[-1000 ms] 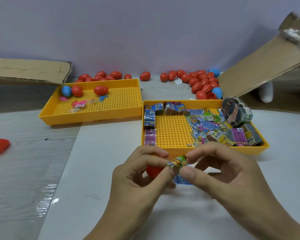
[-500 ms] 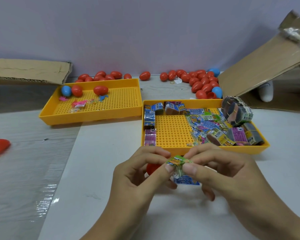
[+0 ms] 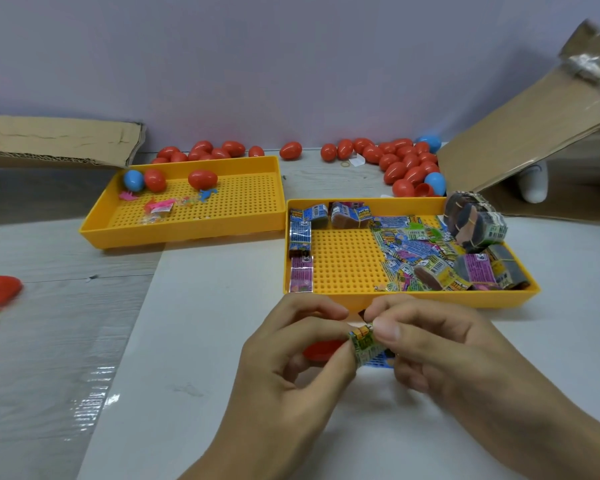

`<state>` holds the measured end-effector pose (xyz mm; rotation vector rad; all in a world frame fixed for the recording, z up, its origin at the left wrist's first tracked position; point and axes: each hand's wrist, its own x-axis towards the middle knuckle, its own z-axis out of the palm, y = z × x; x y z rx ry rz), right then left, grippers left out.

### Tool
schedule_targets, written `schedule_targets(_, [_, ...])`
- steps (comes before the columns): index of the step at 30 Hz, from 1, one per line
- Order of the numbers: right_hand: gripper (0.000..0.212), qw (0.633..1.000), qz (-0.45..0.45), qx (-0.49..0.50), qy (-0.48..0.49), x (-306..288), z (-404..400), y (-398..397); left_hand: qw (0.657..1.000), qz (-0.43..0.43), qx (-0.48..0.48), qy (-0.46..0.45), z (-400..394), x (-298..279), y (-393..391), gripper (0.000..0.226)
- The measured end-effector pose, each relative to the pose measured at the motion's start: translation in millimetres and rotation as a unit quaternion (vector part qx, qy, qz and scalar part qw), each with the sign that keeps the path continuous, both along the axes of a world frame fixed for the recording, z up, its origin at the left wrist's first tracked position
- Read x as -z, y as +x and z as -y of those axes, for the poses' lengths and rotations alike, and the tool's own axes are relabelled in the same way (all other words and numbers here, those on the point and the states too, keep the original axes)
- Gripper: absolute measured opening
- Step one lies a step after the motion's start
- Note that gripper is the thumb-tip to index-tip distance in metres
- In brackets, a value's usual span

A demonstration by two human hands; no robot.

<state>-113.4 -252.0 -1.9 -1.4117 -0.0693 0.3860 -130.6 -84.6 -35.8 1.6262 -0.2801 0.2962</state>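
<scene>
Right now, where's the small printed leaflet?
Head view, low centre: the leaflet is pinched between the left hand and right hand, just in front of the right yellow tray.

Head camera looks forward-down, close over hands (image 3: 361, 358).

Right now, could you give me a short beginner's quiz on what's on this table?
1. True or false: the left hand and the right hand both pinch the folded paper slip.
2. How many blue eggs lie in the far tray? A) none B) one C) three
3. What colour are most of the eggs by the wall?
Key: 1 true; 2 B; 3 red.
</scene>
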Motion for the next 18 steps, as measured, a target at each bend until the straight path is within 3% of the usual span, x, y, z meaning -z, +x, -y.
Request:
schedule_targets(4, [0.053, 1.0, 0.006, 0.002, 0.015, 2.0, 1.7, -0.6, 1.0, -0.022, 0.016, -0.006, 0.2, -2.2, -0.7, 0.015])
schedule_targets(6, [0.052, 0.996, 0.072, 0.042, -0.021, 2.4, 1.3, -0.6, 0.998, -0.042, 0.034, -0.044, -1.4, -3.0, -0.8, 0.023])
schedule_targets(11, [0.017, 0.962, 0.218, 0.122, -0.114, 5.1, 2.4, -1.9, 0.995, -0.046, 0.028, -0.084, 0.0, -1.1, -1.2, 0.042])
schedule_targets(18, [0.021, 0.979, 0.15, 0.102, -0.088, 5.2, -1.6, -4.5, 0.994, -0.028, 0.034, -0.097, -1.3, 2.0, -0.4, 0.051])
